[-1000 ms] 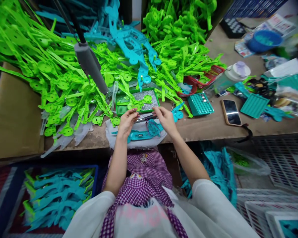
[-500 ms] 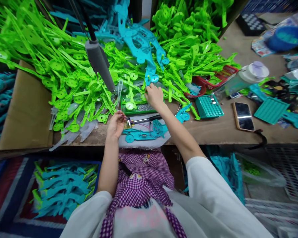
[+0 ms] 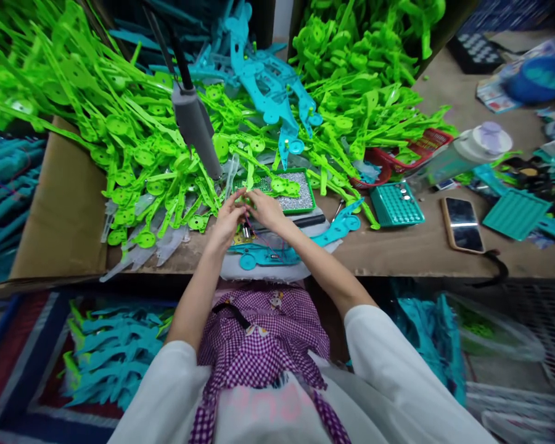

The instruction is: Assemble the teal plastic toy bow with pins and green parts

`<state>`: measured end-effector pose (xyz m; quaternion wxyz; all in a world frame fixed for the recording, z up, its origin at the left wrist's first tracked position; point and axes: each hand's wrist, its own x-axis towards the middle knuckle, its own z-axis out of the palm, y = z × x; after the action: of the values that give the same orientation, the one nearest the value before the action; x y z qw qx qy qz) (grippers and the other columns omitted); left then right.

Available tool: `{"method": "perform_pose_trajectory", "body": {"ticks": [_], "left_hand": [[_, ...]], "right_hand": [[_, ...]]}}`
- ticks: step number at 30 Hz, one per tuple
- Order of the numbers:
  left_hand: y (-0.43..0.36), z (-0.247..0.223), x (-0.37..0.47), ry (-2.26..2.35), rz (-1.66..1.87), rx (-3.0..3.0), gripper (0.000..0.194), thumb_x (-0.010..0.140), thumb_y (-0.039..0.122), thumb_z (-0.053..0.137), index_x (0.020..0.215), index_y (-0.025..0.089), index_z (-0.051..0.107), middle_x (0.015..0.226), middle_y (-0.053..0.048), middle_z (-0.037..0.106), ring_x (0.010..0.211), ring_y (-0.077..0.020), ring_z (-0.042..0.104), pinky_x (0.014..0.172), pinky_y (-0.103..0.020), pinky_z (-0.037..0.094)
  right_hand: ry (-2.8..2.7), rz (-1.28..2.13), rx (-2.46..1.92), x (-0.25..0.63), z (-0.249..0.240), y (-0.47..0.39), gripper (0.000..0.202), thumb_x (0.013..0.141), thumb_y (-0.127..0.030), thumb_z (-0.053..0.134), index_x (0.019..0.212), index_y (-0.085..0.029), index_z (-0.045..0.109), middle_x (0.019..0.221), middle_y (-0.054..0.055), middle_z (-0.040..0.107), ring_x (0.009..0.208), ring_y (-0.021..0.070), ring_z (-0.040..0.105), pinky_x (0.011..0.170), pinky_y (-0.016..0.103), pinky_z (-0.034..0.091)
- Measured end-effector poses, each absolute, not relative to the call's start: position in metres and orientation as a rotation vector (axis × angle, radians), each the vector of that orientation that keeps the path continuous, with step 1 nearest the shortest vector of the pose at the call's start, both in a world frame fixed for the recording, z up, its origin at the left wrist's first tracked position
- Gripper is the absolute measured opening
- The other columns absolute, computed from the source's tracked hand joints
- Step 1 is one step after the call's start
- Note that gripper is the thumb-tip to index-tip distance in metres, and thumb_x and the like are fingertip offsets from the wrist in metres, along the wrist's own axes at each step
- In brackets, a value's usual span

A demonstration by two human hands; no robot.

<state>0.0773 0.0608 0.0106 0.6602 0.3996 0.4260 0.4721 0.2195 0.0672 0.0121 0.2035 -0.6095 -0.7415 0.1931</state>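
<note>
My left hand (image 3: 227, 223) and my right hand (image 3: 263, 209) meet just in front of the green tray (image 3: 312, 194) of small metal pieces. Both have their fingers pinched together at the tips. What they grip is too small to make out; thin reddish wires run from near the fingers down to a blue plastic part (image 3: 287, 254). That part lies flat on a pale cloth (image 3: 259, 271) below the hands. A lime-green plastic arm (image 3: 284, 185) rests across the tray beyond my right hand. Behind the wrists lies a tool with a black handle (image 3: 308, 221).
A grey powered tool (image 3: 197, 129) hangs in front of heaped lime-green parts (image 3: 134, 148). Blue parts (image 3: 268, 80) lie on the heap. To the right are a teal grid box (image 3: 396, 206), a red basket (image 3: 428, 148), a bottle (image 3: 472, 148) and a phone (image 3: 462, 225).
My right hand has come back from the blue part at the heap, down and left to meet my left hand. My left hand has shifted slightly right. The camera view has turned a little.
</note>
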Motion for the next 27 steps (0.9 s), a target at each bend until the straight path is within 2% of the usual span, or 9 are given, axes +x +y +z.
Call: {"method": "perform_pose_trajectory", "body": {"ticks": [5,7,10,13,16,19,23,27], "left_hand": [[0.068,0.004,0.073,1.053,1.133,1.147,0.034,0.071,0.01,0.073,0.103,0.02,0.074,0.07,0.002,0.064,0.06,-0.0104,0.056,0.058,-0.02,0.043],[0.068,-0.005,0.066,1.106,1.146,1.174,0.034,0.07,0.01,0.074,0.103,0.02,0.073,0.068,0.004,0.062,0.058,-0.0097,0.056,0.057,-0.02,0.043],[0.072,-0.019,0.061,1.188,1.171,1.224,0.038,0.069,0.011,0.076,0.106,0.019,0.07,0.068,0.005,0.063,0.057,-0.0094,0.058,0.057,-0.019,0.045],[0.076,-0.024,0.061,1.251,1.176,1.274,0.039,0.07,0.014,0.079,0.107,0.018,0.068,0.071,0.003,0.065,0.056,-0.009,0.059,0.056,-0.019,0.046],[0.07,-0.017,0.053,1.241,1.172,1.335,0.038,0.074,0.019,0.079,0.11,0.018,0.068,0.078,0.0,0.068,0.058,-0.0097,0.061,0.057,-0.02,0.049],[0.044,-0.003,0.032,1.165,1.217,1.41,0.039,0.082,0.03,0.076,0.119,0.02,0.064,0.091,-0.004,0.07,0.07,-0.0132,0.068,0.064,-0.025,0.057],[0.004,0.001,-0.002,1.267,1.358,1.373,0.041,0.085,0.04,0.075,0.118,0.021,0.06,0.097,-0.004,0.07,0.076,-0.0139,0.07,0.07,-0.028,0.061],[-0.006,-0.015,-0.022,1.466,1.572,1.189,0.05,0.079,0.046,0.079,0.112,0.02,0.053,0.092,-0.001,0.067,0.076,-0.0129,0.068,0.073,-0.029,0.061]], "right_hand": [[-1.802,0.666,-1.575,0.222,0.006,0.086,0.02,0.094,-0.026,0.052,0.092,-0.017,0.069,0.095,0.006,0.073,0.088,0.0185,0.064,0.08,0.028,0.046],[-1.635,0.856,-1.508,0.223,0.004,0.09,0.018,0.09,-0.031,0.057,0.082,-0.017,0.066,0.08,0.002,0.07,0.073,0.0149,0.062,0.072,0.026,0.046],[-1.296,1.26,-1.426,0.221,0.005,0.093,0.024,0.084,-0.037,0.066,0.07,-0.019,0.059,0.057,-0.006,0.055,0.049,0.009,0.051,0.053,0.023,0.04],[-1.004,1.403,-1.383,0.221,0.014,0.09,0.026,0.081,-0.038,0.069,0.068,-0.02,0.056,0.05,-0.009,0.045,0.039,0.0057,0.04,0.041,0.02,0.03],[-0.99,1.244,-1.268,0.242,0.032,0.072,0.025,0.08,-0.041,0.071,0.073,-0.021,0.058,0.052,-0.009,0.049,0.039,0.0055,0.042,0.039,0.019,0.033],[-0.988,0.824,-1.266,0.295,0.053,0.038,0.023,0.079,-0.04,0.073,0.079,-0.022,0.058,0.06,-0.007,0.057,0.044,0.0072,0.05,0.043,0.02,0.041],[-0.678,0.402,-1.462,0.384,0.065,-0.017,0.012,0.08,-0.023,0.067,0.075,-0.022,0.056,0.053,-0.006,0.054,0.039,0.009,0.047,0.039,0.022,0.036],[-0.486,0.145,-1.771,0.44,0.051,-0.063,0.022,0.078,-0.002,0.058,0.068,-0.022,0.053,0.046,-0.007,0.052,0.037,0.0098,0.045,0.04,0.022,0.033]]}}
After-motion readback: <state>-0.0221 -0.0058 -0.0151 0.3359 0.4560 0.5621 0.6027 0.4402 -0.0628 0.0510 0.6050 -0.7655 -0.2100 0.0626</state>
